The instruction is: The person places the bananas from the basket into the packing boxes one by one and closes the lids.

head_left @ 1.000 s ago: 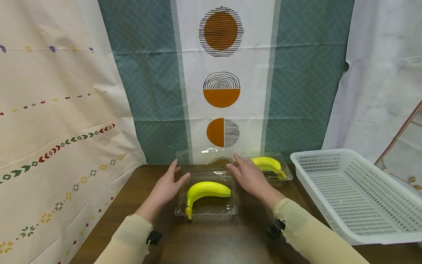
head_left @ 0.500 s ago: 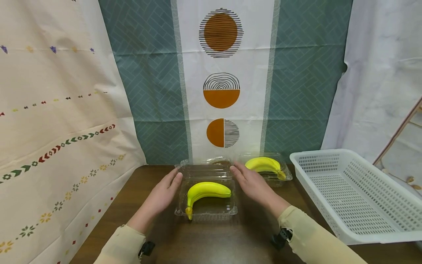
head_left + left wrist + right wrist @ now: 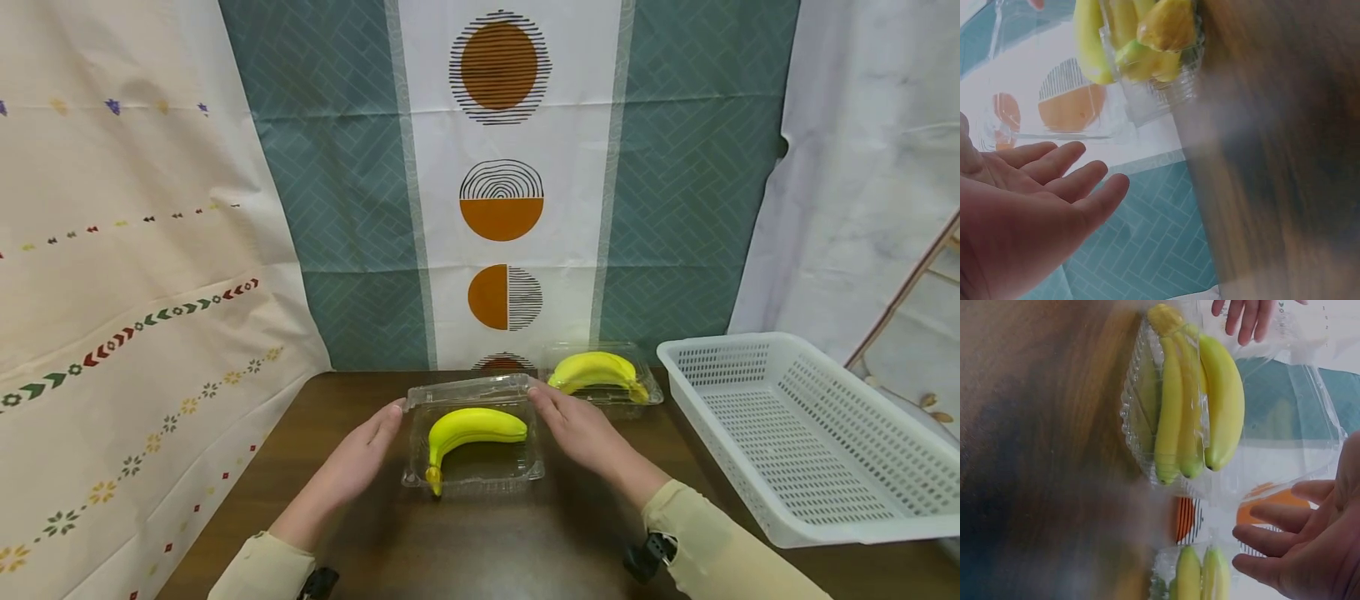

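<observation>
A clear plastic clamshell box (image 3: 491,482) stands at mid-table in the head view, holding a small bunch of yellow bananas (image 3: 477,424). Its hinged lid (image 3: 468,390) is raised, leaning forward over the bunch. My left hand (image 3: 363,454) is at the lid's left corner, my right hand (image 3: 581,427) at its right corner, thumb up by the edge. Both wrist views show extended fingers: the left hand's (image 3: 1060,181) beside the lid, the right hand's (image 3: 1291,540) likewise. The banana bunch (image 3: 1224,400) lies inside the box in the right wrist view.
Behind and to the right of my right hand sits a second clear box with a banana bunch (image 3: 598,372). A white perforated plastic basket (image 3: 813,533) occupies the right side of the brown table (image 3: 465,550). Patterned cloths (image 3: 345,250) hang behind and at the left.
The lid has swung from standing upright at the back to tilting forward over the bananas. Both hands have come in to its side edges and moved with it.
</observation>
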Demonstrator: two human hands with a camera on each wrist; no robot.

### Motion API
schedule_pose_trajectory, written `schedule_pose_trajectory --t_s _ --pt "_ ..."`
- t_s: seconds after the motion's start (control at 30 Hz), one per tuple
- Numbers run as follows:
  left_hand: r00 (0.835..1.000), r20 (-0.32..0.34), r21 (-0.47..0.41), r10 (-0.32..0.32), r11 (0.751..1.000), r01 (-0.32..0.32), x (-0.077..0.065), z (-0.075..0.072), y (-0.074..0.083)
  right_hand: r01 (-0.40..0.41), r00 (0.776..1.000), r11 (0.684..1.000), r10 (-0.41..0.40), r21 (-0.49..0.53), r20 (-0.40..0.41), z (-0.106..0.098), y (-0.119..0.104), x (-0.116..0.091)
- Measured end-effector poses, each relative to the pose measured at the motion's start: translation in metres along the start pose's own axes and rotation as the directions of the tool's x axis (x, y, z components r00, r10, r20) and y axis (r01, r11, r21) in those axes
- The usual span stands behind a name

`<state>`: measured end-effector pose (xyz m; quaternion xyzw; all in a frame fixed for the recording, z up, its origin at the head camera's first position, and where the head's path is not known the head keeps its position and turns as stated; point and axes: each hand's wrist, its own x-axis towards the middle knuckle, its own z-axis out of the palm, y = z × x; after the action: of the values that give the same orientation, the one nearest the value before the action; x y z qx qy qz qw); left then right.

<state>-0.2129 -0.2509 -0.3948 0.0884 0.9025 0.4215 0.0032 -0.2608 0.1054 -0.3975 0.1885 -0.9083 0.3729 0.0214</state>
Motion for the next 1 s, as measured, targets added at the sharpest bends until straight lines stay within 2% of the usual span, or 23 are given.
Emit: schedule_pose_trajectory --t_s 0.43,0.77,1.0 --pt "1.000 -0.015 -0.044 0.021 0.999 -0.022 -0.013 0.011 -0.002 -0.027 0.999 0.999 0.025 0.038 0.041 0.007 0.001 -0.012" --pt "1.000 -0.016 0.044 0.005 0.999 -0.005 -0.015 0.017 0.000 -0.042 0.997 0.998 0.039 0.042 0.066 0.010 0.001 -0.016" --pt "0.999 0.001 0.053 -0.035 0.998 0.035 -0.018 0.026 -0.009 -0.060 0.994 0.998 0.058 0.023 0.090 0.018 0.005 -0.025"
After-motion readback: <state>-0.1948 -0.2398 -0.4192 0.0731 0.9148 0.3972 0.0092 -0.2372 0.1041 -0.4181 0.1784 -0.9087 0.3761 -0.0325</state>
